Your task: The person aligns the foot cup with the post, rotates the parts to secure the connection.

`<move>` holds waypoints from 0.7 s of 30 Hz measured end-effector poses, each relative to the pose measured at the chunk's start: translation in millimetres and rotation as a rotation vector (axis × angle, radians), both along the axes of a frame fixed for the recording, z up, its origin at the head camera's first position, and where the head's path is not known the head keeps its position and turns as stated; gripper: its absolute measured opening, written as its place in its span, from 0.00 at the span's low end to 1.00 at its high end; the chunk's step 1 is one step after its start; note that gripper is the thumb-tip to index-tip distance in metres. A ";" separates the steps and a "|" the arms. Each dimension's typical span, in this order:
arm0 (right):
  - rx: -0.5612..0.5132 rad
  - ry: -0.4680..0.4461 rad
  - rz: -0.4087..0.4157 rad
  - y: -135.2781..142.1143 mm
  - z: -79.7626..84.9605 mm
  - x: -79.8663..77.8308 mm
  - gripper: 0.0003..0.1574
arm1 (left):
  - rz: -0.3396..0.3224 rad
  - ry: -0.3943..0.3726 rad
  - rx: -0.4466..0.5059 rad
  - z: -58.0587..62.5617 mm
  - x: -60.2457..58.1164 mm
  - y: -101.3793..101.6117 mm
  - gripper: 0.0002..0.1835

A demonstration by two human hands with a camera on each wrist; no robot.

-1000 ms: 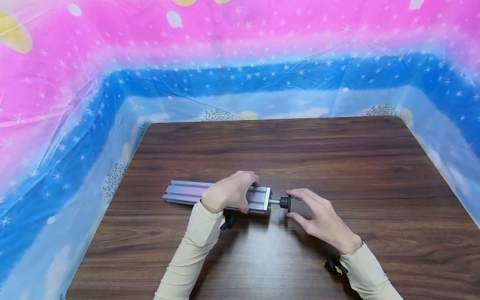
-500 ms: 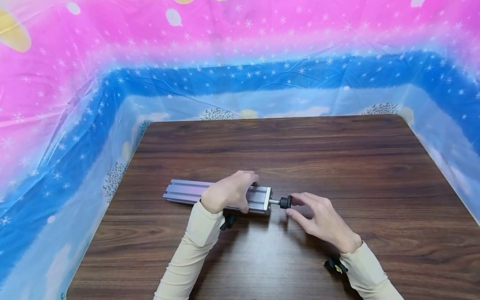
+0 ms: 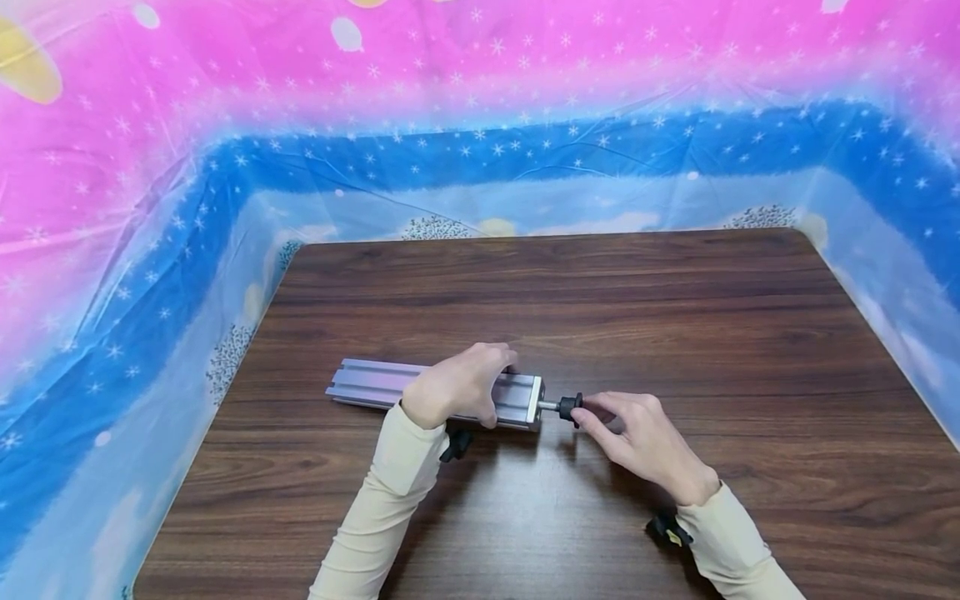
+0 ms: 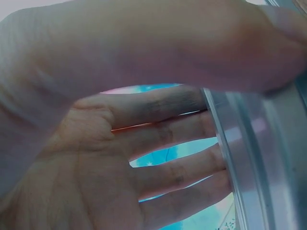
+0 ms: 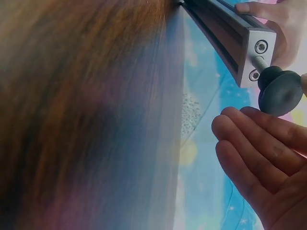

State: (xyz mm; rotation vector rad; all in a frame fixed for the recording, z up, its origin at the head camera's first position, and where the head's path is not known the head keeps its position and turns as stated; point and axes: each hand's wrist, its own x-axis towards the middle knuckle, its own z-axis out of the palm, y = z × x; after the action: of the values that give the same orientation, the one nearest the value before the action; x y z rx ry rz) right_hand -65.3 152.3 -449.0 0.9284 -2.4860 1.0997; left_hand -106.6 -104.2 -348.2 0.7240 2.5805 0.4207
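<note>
A silver grooved aluminium profile (image 3: 375, 382) lies on the wooden table, roughly crosswise. My left hand (image 3: 456, 387) grips it from above near its right part; the left wrist view shows the thumb and fingers on either side of the profile (image 4: 259, 163). From its right end plate (image 5: 261, 45), with two bolts in it, a short threaded stem sticks out, bearing a black levelling foot (image 3: 570, 407). My right hand (image 3: 648, 437) pinches the rim of that foot (image 5: 282, 93) between thumb and fingers; the other fingers stay fairly straight below it.
The dark wooden table (image 3: 570, 292) has rounded far corners. A pink and blue patterned cloth (image 3: 480, 158) hangs around its back and sides. Black wrist mounts (image 3: 667, 530) sit at the cuffs of the pale sleeves (image 3: 723, 529).
The right thumb and fingers have closed in from around the black levelling foot to pinch its rim. The left hand and the profile have stayed nearly still.
</note>
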 end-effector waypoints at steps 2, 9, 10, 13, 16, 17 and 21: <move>0.001 -0.009 -0.010 -0.2 0.7 0.1 0.09 | -0.001 0.004 0.006 0.6 0.7 0.0 0.42; 0.010 0.007 -0.023 -1.4 -0.4 -0.7 0.07 | 0.001 0.015 0.008 -0.6 1.8 -0.6 0.41; 0.016 0.008 -0.024 -1.5 -0.4 -0.8 0.08 | 0.002 0.015 0.005 -0.7 2.1 -0.7 0.41; 0.026 -0.024 -0.021 -0.7 0.7 -0.7 0.09 | 0.002 0.017 0.003 -0.8 1.7 -0.8 0.41; 0.030 -0.007 -0.024 1.4 2.8 -0.3 0.11 | -0.002 0.020 0.002 0.4 0.9 -0.6 0.40; 0.030 0.007 -0.022 2.4 2.9 -0.3 0.16 | -0.004 0.022 0.002 0.7 0.2 -0.5 0.40; 0.012 0.115 0.015 4.1 2.7 -1.4 0.38 | -0.004 0.027 0.002 1.9 -1.3 -0.6 0.39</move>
State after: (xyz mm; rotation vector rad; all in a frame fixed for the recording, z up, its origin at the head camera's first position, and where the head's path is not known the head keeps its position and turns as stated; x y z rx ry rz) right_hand -66.7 156.4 -446.3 0.9869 -2.3993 1.0071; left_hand -107.9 -104.9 -346.3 0.7407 2.6035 0.4153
